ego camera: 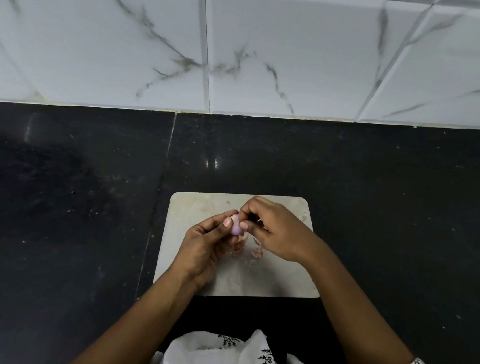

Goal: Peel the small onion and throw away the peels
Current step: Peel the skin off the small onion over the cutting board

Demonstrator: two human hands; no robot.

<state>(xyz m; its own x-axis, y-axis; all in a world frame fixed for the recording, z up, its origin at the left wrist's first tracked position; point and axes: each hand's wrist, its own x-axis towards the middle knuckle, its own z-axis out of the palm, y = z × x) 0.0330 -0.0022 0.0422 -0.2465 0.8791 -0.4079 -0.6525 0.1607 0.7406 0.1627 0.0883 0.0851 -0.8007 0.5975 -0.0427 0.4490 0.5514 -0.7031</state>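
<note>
Head view, centre frame: small onion (pixel 236 226) pinched in left hand (pixel 205 249) grip; right hand (pixel 275 230) touching its right side, fingertips (pixel 243 226) closed on skin; peels (pixel 248 249) just below.

Black stone counter (pixel 67 208) carries pale cutting board (pixel 200 207); pinkish onion peels (pixel 251 249) lie on board.

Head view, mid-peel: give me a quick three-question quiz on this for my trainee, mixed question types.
1. True or false: the small onion is resting on the cutting board.
2. Which hand cradles the onion while the other picks at it?
A. left hand
B. right hand
3. Fill in: the loose peels lie on the ____.

Key:
1. False; it is held above the board between both hands' fingers.
2. A.
3. Cutting board, just under the hands.
</note>
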